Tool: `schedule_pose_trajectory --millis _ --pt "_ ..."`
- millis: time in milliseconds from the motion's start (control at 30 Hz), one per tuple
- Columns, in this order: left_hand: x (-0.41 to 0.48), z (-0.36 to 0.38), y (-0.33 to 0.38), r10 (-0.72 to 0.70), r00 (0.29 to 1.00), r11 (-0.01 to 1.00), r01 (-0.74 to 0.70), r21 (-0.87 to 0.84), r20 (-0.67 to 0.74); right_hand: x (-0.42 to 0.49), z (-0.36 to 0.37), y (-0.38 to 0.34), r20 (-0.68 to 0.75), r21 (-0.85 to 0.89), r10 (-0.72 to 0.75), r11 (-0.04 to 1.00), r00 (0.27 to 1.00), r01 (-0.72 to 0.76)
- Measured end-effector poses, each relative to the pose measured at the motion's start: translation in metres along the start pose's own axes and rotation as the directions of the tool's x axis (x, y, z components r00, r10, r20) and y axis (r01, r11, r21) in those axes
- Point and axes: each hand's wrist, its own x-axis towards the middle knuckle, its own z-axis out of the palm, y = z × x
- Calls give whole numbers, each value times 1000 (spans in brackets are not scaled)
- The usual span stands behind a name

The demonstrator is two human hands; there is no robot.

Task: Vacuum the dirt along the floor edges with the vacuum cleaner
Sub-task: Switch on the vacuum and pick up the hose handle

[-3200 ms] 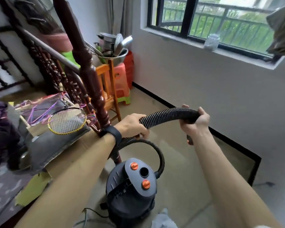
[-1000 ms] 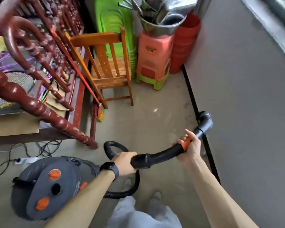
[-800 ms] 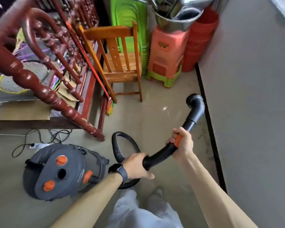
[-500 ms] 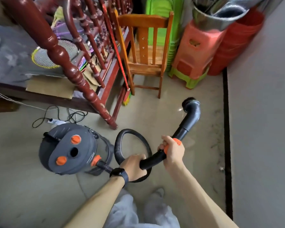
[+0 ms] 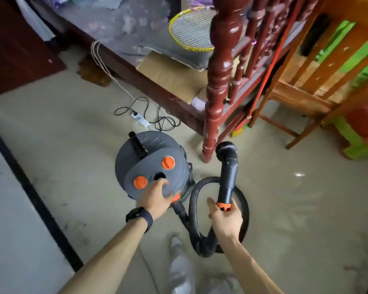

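1. Left hand (image 5: 156, 198) has come off the hose (image 5: 194, 209) and now rests on the vacuum cleaner (image 5: 152, 166) lid, fingers spread near an orange button (image 5: 140, 182), gripping nothing.
2. Right hand (image 5: 226, 219) stays wrapped round the wand (image 5: 228, 177); brush nozzle (image 5: 226, 148) points up, off the floor.
3. Probably switching on or repositioning; no edge cleaning yet.
4. Red post (image 5: 217, 92), chair (image 5: 302, 81) and cables (image 5: 149, 115) crowd the space; black skirting (image 5: 30, 187) runs along the left.

One head-worn wide-angle view, looking steeply down and forward over both forearms at the floor (image 5: 306, 209), framing the canister vacuum (image 5: 151, 166) close below and the bed frame (image 5: 157, 85) farther ahead, edges bending.
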Motion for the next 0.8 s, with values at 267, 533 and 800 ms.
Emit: schedule_pose_trajectory --millis 267,533,800 --pt "101 6 -31 75 976 982 -37 186 -204 89 118 7 3 -4 88 996 996 -88" --pt "134 44 -30 65 973 886 45 461 -219 120 130 24 -37 -19 143 989 989 -144" --pt "135 41 -30 208 959 818 -63 572 -192 125 128 20 -25 -30 152 988 988 -152"
